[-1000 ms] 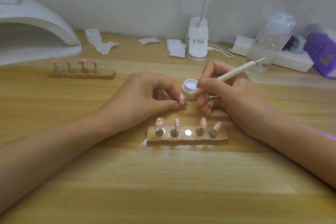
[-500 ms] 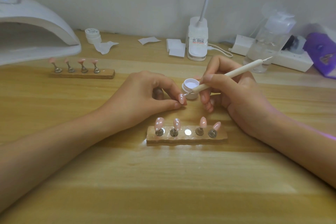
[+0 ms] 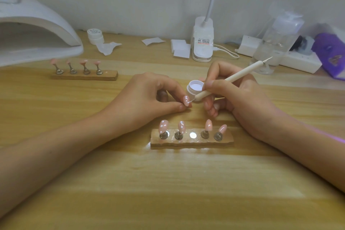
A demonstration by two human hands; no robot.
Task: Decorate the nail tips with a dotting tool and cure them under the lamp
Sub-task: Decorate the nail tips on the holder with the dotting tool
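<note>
right hand pens the dotting tool, point at the held tip | left hand pinches that tip just beside the open gel pot | risk: wobble smears wet dots; knuckles could tip the pot | near stand: two tips dotted, two plain, middle peg bare | lamp far left

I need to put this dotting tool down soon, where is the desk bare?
Bare wood lies in front of the near wooden nail stand, between both forearms, and between the far wooden stand and the left hand. The back edge is crowded.
</note>
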